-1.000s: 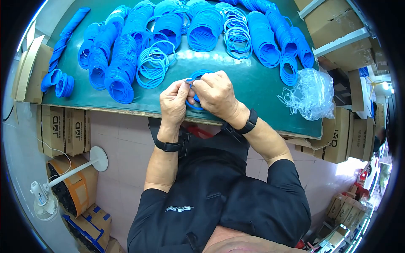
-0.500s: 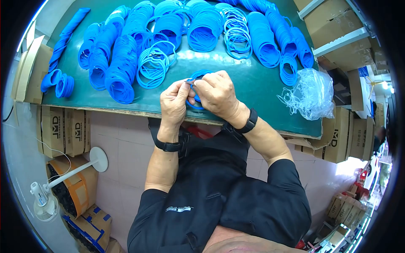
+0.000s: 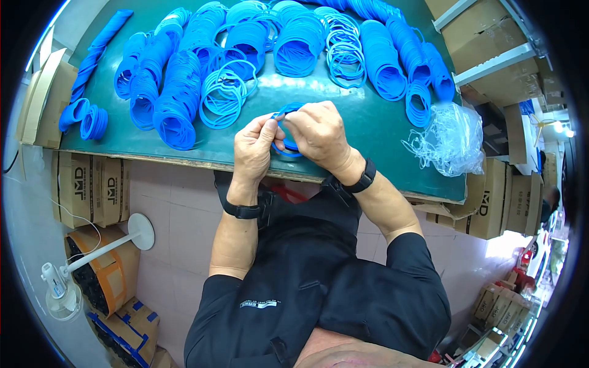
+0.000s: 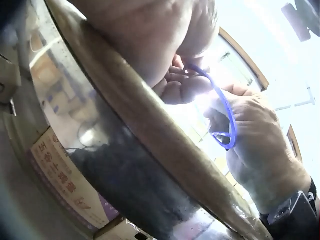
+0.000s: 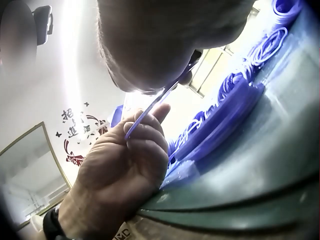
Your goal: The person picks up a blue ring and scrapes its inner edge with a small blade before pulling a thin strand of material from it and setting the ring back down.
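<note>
Near the table's front edge, a blue ring (image 3: 293, 149) is held between both hands. The left hand (image 3: 252, 147) pinches its left side between thumb and fingers; in the right wrist view the left hand (image 5: 127, 162) has its fingers curled at the blue strand (image 5: 145, 111). The right hand (image 3: 320, 135), fingers curled, grips the ring's upper right part, close beside the left fingertips. In the left wrist view the blue ring (image 4: 229, 112) hangs between the left hand (image 4: 160, 45) and the right hand (image 4: 260, 140). Whether it is one ring or more, I cannot tell.
Stacks of blue rings (image 3: 178, 116) line the back of the green table (image 3: 343, 135). Loose rings (image 3: 222, 101) lie ahead of the left hand. A clear plastic bag (image 3: 454, 138) sits at the right, a small coil (image 3: 94, 122) at the far left.
The right hand has shifted slightly, its fingers turning a little away from the left hand's fingertips. The left hand has barely moved, and the ring is still held.
</note>
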A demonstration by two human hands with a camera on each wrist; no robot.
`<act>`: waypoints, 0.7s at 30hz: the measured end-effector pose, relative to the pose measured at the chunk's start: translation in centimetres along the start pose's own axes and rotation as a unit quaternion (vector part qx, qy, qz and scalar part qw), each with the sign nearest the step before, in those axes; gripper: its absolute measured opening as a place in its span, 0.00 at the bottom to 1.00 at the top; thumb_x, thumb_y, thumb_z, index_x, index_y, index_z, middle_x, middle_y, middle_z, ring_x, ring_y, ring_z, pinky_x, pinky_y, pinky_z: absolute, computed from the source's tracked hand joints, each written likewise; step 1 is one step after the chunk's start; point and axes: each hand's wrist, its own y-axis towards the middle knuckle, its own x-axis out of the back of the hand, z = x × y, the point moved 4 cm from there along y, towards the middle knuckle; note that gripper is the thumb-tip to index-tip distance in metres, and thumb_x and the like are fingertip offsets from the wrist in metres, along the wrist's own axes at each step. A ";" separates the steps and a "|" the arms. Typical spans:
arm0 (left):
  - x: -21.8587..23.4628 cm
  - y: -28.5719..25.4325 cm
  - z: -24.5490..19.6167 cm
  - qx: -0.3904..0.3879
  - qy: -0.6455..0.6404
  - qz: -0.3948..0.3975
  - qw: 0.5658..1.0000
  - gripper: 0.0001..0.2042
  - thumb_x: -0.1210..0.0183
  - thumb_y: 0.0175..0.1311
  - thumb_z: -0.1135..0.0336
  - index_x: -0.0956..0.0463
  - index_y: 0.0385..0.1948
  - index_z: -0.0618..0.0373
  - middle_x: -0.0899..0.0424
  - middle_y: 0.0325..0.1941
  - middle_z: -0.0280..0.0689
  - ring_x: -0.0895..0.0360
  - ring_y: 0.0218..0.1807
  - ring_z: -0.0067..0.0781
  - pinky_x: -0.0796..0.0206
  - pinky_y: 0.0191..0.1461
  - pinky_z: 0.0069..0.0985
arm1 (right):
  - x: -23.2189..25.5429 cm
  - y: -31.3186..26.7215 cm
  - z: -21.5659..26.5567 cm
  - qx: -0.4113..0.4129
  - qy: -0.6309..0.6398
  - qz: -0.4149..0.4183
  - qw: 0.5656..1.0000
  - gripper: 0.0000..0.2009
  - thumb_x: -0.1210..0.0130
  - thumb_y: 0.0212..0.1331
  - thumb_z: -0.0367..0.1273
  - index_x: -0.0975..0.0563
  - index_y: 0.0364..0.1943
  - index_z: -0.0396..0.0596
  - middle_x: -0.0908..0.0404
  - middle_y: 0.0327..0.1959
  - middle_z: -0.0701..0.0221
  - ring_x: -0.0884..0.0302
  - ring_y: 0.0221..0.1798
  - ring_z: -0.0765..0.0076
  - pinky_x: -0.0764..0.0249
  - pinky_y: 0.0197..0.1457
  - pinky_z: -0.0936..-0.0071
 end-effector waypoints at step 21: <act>-0.7 -0.4 0.1 0.002 0.029 0.055 0.998 0.17 0.48 0.83 0.64 0.21 0.61 0.68 0.14 0.40 0.37 0.19 0.35 0.21 0.23 0.42 0.20 | 0.3 0.5 0.4 0.018 -0.040 0.036 0.998 0.08 0.35 0.49 0.32 0.23 0.32 0.53 0.27 0.24 0.76 0.23 0.27 0.67 0.33 0.35 0.67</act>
